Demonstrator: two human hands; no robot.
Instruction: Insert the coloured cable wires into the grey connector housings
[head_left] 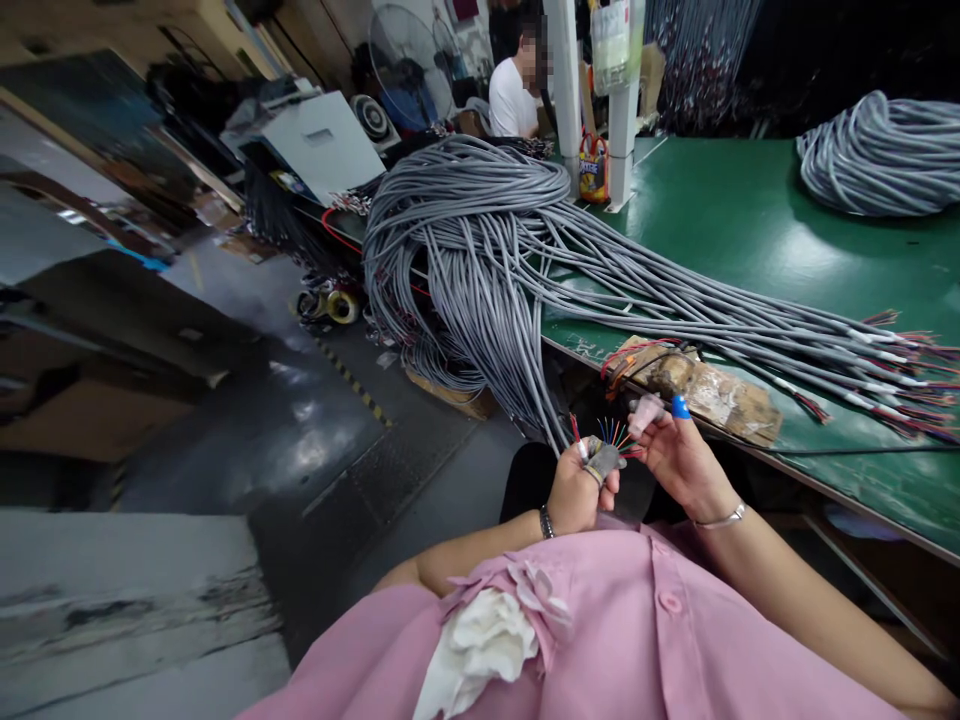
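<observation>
My left hand point(576, 492) is closed around the end of a grey cable, with worn grey coverings on its fingers. Out of that grip fans a spread of thin coloured wires point(613, 432), blue, green, orange and red among them. Just to the right is my right hand point(686, 462), its fingertips close beside the wire tips. A blue cover point(680, 407) caps its thumb, and a pale pinkish cover point(646, 412) sits on a finger. Thumb and finger stand apart, and I see nothing held between them. More grey cables point(517, 370) hang down to my left hand from the bench.
A large heap of grey cables point(465, 190) drapes over the green bench point(720, 240), stripped ends lying at right. Near the edge is a tape-wrapped wooden block point(705, 390). A cable coil point(885, 160) lies far right. Behind white posts point(621, 150) sits a person point(514, 95).
</observation>
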